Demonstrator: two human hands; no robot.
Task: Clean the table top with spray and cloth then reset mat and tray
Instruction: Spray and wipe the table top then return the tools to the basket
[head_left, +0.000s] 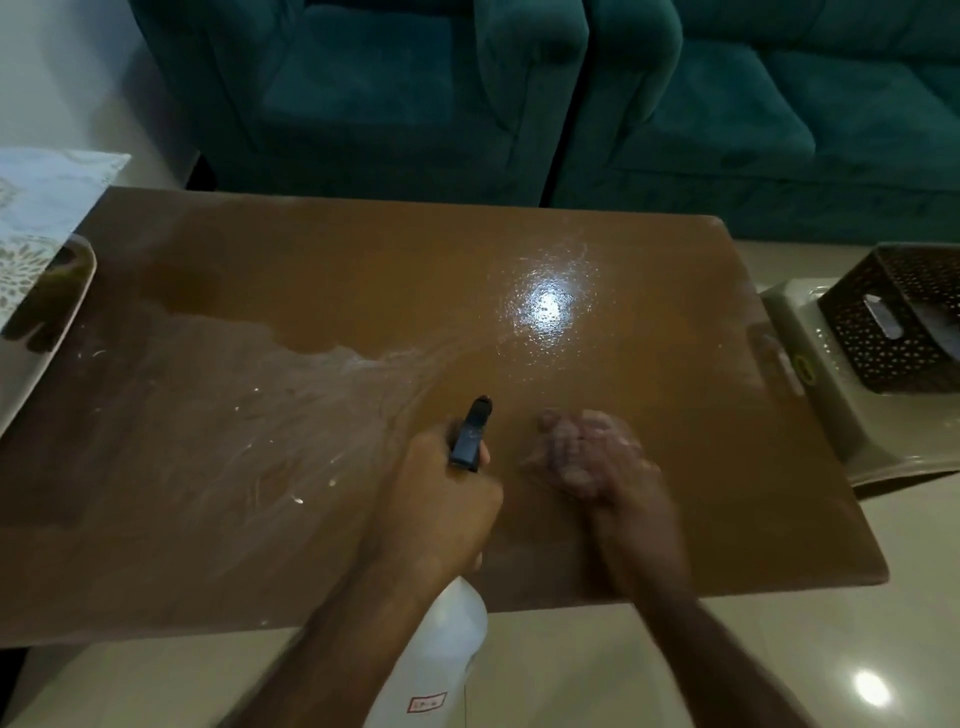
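Observation:
The brown table top (597, 249) fills the middle of the view, with wet streaks and white droplets across its left half. My left hand (441, 499) grips a white spray bottle (441, 649) by its neck. The bottle's black trigger head (472, 431) points away over the table. My right hand (592, 457) rests on the table just right of the nozzle, blurred by motion, its fingers bent. Whether it holds a cloth cannot be made out. A white lace mat (41, 208) lies over a beige tray (78, 296) at the table's left end.
Two teal armchairs (389, 93) stand close behind the far edge. At the right end sits a beige plastic stand (831, 441) with a dark perforated basket (893, 322) on it. Pale tiled floor (779, 597) lies at the near side.

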